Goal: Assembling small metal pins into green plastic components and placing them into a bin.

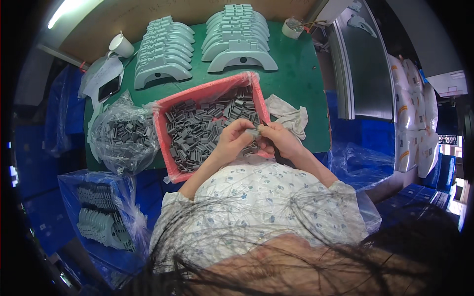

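Note:
Both of my hands meet over the near right corner of a pink crate (174,166) heaped with small grey plastic clips (200,133). Between my fingertips is one small grey plastic piece (253,132), much like those in the crate. My left hand (233,140) pinches it from the left, fingers curled. From the right, my right hand (280,138) grips it with thumb and forefinger, the other fingers bent beneath. The piece's finer shape is partly hidden by my fingers.
Behind the crate, two rows of pale arched plastic parts (163,76) (243,60) stand on the green table (301,74). A clear bag of grey pieces (129,133) sits left; a white cloth (289,116) lies right. A phone (109,89), white mug (121,45) and small tub (292,28) stand farther back.

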{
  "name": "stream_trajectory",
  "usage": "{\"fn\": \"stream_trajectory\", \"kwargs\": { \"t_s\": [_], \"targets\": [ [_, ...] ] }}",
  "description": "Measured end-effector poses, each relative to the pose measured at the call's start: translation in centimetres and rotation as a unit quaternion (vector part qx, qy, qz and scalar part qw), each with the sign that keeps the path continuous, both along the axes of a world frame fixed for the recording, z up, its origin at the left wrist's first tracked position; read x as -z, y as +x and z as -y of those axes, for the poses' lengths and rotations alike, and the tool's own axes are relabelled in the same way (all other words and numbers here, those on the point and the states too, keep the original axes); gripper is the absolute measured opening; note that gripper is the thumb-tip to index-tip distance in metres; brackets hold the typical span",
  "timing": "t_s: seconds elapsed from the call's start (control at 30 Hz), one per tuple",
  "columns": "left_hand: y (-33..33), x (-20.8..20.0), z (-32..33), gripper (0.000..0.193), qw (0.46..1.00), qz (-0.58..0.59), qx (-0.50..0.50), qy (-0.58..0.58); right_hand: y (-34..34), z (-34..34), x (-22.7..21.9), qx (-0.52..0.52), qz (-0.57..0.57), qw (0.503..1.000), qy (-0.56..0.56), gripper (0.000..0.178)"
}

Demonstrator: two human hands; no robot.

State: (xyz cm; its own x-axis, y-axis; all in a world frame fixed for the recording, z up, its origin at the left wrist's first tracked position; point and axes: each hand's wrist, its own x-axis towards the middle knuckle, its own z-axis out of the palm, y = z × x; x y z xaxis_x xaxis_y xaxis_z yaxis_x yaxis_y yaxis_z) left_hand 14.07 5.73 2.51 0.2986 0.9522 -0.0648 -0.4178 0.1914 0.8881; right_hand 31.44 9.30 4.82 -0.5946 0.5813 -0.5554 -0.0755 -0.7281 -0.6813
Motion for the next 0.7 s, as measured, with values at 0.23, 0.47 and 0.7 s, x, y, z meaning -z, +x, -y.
{"fn": "stream_trajectory", "kwargs": {
  "t_s": [0.23,0.47,0.7],
  "targets": [
    [0.7,0.9,0.3,0.014,0.965,0.234,0.005,-0.121,0.3,0.3,-1.0,0.004,0.008,0.99,0.141,0.015],
    [1.8,1.8,0.0,0.017,0.945,0.265,0.006,-0.192,-0.7,0.9,-0.5,0.014,0.199,0.806,0.557,0.017],
    [2.5,0.2,0.3,0.027,0.911,0.33,0.019,-0.245,-0.7,1.0,-0.1,-0.004,0.296,0.674,0.677,0.018]
  ]
}}
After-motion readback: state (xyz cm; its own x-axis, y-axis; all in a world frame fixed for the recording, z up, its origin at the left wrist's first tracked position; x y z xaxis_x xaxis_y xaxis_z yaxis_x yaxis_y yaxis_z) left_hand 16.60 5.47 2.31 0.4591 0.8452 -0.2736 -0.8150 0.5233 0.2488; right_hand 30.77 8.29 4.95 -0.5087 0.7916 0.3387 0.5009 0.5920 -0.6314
